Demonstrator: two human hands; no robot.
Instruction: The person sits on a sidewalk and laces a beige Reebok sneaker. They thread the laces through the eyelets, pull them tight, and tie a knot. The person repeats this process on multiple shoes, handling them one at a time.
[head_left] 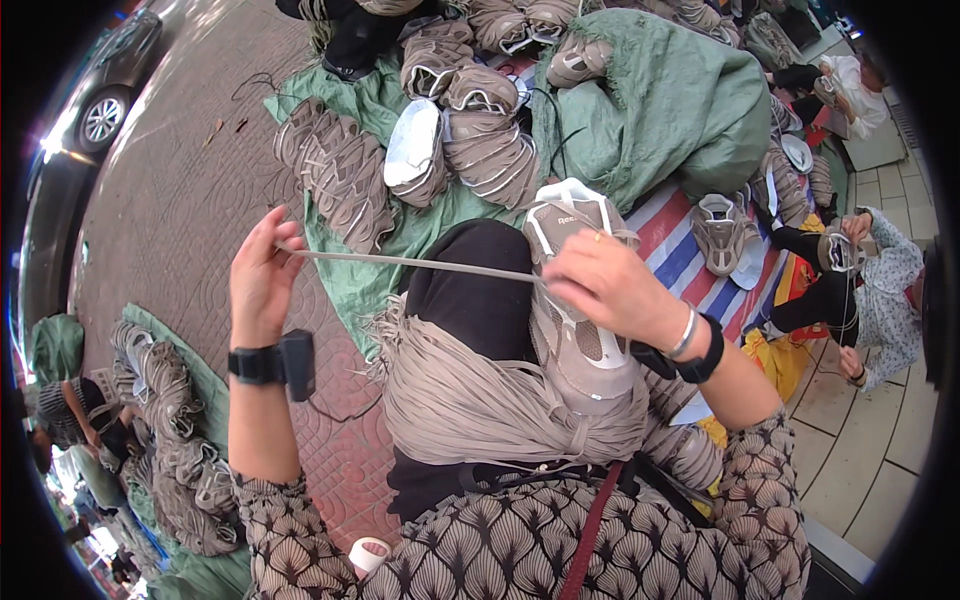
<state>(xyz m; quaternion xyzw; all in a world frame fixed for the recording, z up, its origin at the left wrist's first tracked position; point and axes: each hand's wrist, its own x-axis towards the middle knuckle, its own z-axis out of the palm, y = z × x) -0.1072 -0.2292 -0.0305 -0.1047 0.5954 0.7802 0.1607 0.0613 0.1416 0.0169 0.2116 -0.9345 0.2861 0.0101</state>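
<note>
A taupe shoelace (pixel 410 264) is stretched taut between my two hands, above my dark-trousered knee. My left hand (pixel 265 265) pinches its left end between thumb and fingers. Over the shoe, my right hand (pixel 612 285) is closed on the lace near the eyelets. The taupe and white sneaker (pixel 578 345) rests on my lap, its toe toward me and its tongue and opening away; my right hand hides part of its lacing area. Across my lap lies a thick bundle of loose taupe laces (pixel 470 395).
Stacked taupe shoes (pixel 335 175) lie ahead on green sheeting, beside a large green sack (pixel 665 100). A striped sheet (pixel 675 250) holds another sneaker (pixel 722 232). At right sits a person (pixel 890 290) handling a shoe. More shoe piles (pixel 180 460) lie left; a tape roll (pixel 369 553) is near my left elbow.
</note>
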